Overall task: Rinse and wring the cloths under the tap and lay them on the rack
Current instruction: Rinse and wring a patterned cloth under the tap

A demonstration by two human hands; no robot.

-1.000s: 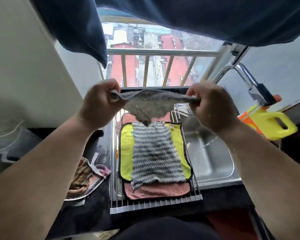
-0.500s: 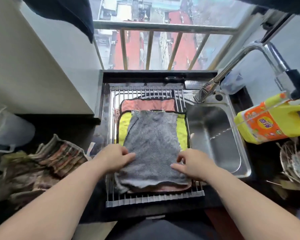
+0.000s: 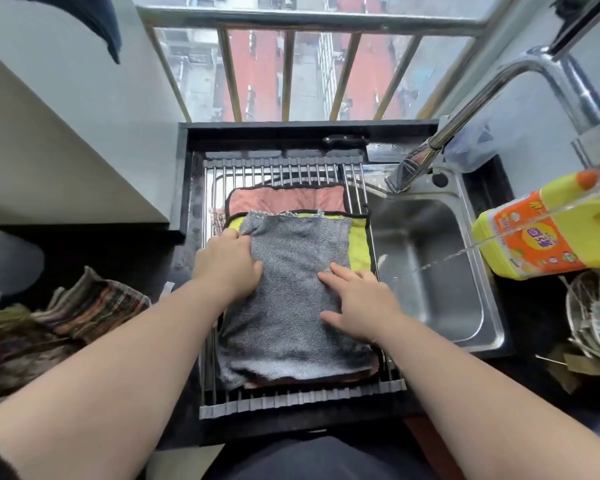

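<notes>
1. Head view: the grey cloth (image 3: 291, 292) lies spread flat on the rack (image 3: 291, 403). It covers most of a yellow cloth (image 3: 359, 251) and a pink cloth (image 3: 284, 200), just left of the sink (image 3: 440, 271) basin.
2. The left hand (image 3: 227, 268) rests on the grey cloth's left edge, beside its bunched far corner. Its fingers are bent, and I cannot tell whether the grip holds fabric or only presses.
3. The right hand (image 3: 357, 306) lies flat on the cloth's right side, fingers spread, its grip wide and holding nothing.
4. The tap (image 3: 471, 109) reaches over the sink and a detergent bottle (image 3: 541, 237) sits to the right. Striped cloths (image 3: 94, 306) are heaped on the counter (image 3: 118, 251) to the left.
</notes>
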